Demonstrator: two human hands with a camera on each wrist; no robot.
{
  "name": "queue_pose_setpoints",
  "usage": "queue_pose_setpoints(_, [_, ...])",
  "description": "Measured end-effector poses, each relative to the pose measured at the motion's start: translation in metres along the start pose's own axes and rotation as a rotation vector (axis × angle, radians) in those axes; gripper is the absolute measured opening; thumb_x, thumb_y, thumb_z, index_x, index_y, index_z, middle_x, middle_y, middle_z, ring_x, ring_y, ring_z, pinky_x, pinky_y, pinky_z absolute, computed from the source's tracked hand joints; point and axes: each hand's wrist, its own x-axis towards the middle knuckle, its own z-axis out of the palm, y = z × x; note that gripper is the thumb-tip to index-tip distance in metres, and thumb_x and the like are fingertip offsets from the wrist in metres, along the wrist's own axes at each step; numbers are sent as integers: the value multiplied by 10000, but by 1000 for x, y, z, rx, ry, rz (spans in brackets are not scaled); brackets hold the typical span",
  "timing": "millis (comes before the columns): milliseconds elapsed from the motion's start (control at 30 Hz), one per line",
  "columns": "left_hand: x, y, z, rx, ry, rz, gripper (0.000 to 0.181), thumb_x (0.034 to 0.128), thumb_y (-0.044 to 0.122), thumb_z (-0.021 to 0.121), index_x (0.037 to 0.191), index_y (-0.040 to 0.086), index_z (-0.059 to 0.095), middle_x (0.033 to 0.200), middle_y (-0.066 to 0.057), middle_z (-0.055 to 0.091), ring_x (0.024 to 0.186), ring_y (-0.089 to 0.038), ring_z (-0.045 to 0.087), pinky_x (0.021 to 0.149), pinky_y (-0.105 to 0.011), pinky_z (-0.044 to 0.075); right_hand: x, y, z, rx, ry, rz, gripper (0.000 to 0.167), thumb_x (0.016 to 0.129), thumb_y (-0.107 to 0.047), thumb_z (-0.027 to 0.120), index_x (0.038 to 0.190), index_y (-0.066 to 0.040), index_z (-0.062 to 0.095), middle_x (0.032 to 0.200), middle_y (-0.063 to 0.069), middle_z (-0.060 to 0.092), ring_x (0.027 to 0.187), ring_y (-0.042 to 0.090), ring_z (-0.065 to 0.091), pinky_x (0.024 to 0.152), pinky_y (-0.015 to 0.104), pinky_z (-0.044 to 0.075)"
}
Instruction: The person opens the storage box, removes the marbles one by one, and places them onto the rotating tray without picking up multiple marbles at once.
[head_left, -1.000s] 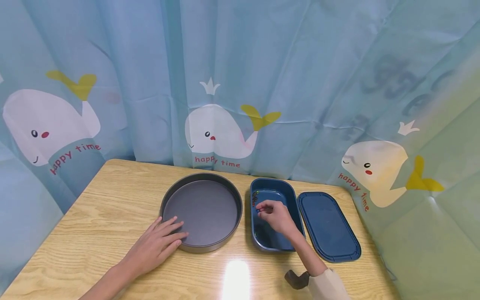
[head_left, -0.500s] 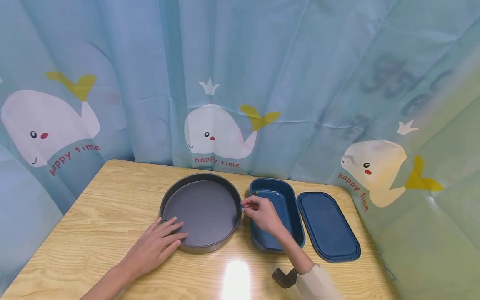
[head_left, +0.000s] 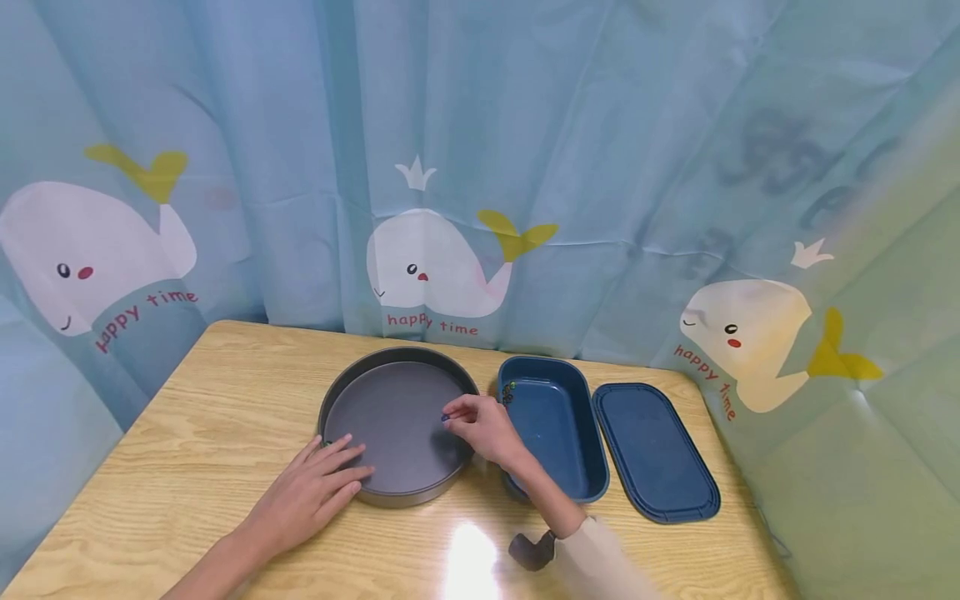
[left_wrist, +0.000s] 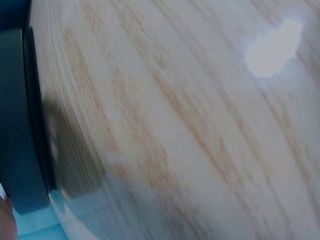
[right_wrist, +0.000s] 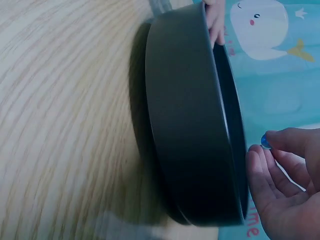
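Observation:
Over the right part of the round dark pan, my right hand pinches a small blue bead between thumb and fingertips. The right wrist view shows this blue bead as shiny and round at the tips of my right hand, beside the pan's wall. My left hand rests with spread fingers on the pan's near left rim. A small green thing shows by its fingertips. Inside the blue box, small dark and green pieces lie at the far left corner.
A blue lid lies on the wooden table, to the right of the box. Near my right sleeve is a dark curved object. A whale-print curtain hangs behind and at the sides.
My right hand has moved left from above the blue box to over the pan, carrying the small bead. My left hand has stayed on the pan's rim.

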Motion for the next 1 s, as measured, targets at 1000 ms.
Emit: queue_pose_setpoints(1000, [1, 1, -1, -24, 12, 9, 241, 964, 236, 664, 1188, 241, 749, 1320, -21, 644, 1312, -289, 514, 1108, -578, 310, 48, 6, 46, -161, -43, 6, 55, 861, -37, 745, 844, -87, 731, 708, -75, 637, 643, 11, 552, 608, 172, 470])
